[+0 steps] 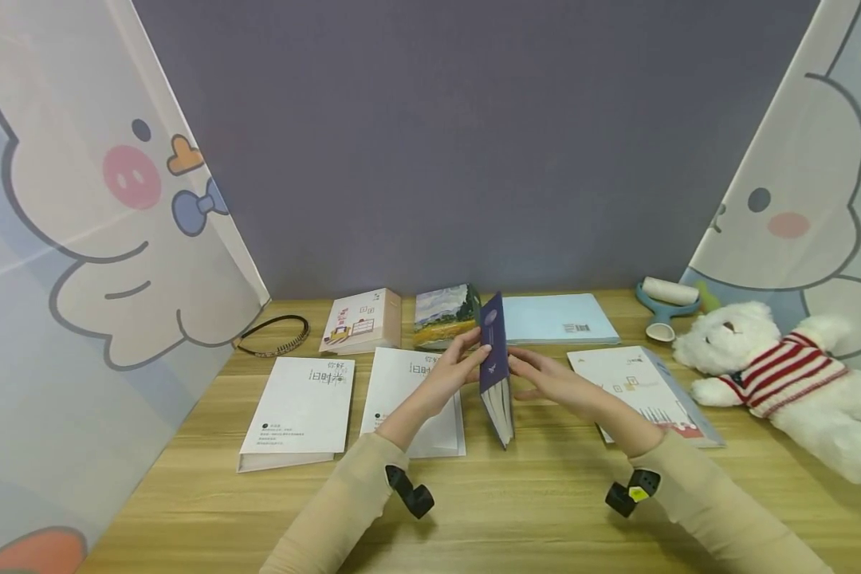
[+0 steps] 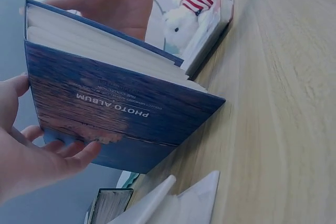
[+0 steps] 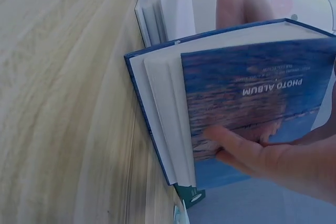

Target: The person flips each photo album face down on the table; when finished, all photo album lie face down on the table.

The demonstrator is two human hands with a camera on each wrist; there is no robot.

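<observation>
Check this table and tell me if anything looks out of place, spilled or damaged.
No spill or obvious damage shows. The teddy bear, sprawled on the table's right side, seems mildly out of place: a plush toy beside a book-like volume. The photo album leans, but it's being held.

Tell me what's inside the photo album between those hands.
Inside the photo album, pale page edges show; whatever lies on the pages is hidden from view.

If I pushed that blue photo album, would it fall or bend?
The photo album would probably tip without the left hand and right hand, being narrow and upright. Its flat covers look stiff, and the thick page stack might feel heavy.
</observation>
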